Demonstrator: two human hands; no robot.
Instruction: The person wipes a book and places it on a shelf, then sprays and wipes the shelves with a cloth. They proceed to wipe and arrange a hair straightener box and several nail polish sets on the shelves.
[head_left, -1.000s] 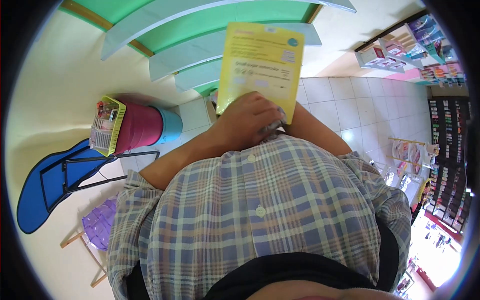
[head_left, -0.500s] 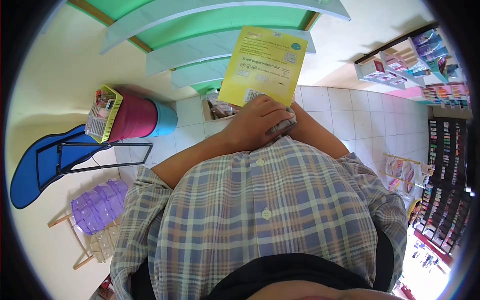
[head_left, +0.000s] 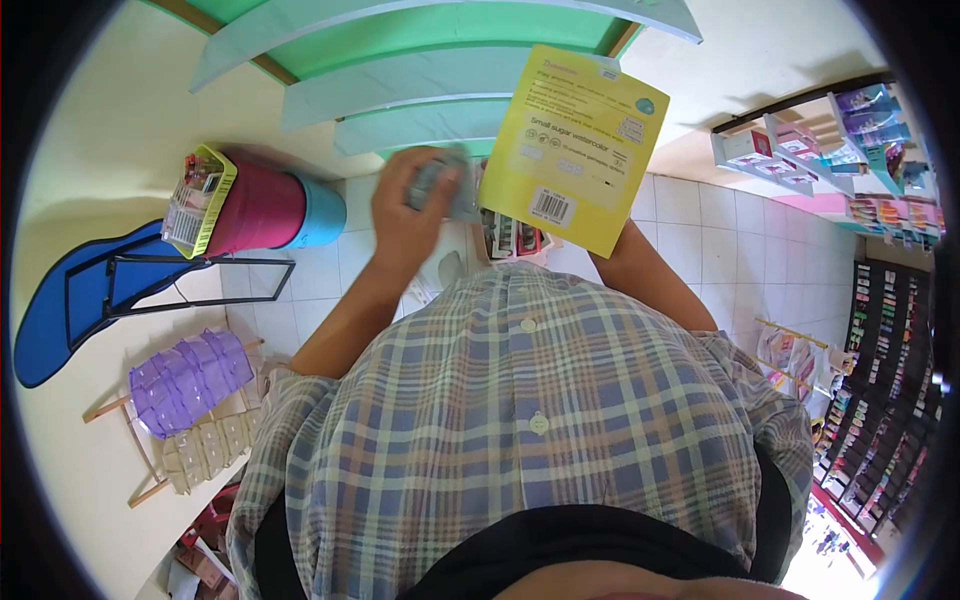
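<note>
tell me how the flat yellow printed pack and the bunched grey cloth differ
The flat yellow printed pack is a stiff-looking rectangle, while the bunched grey cloth has a loose, irregular shape. The pack carries dark text and a barcode; the cloth shows no print, though it is blurred. The pack also looks clearly larger than the cloth, which the left hand grips. Both are held up in front of the body.

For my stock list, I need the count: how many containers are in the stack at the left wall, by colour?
Yellow basket: 1
Dark pink bin: 1
Light blue bin: 1
Total: 3
</note>
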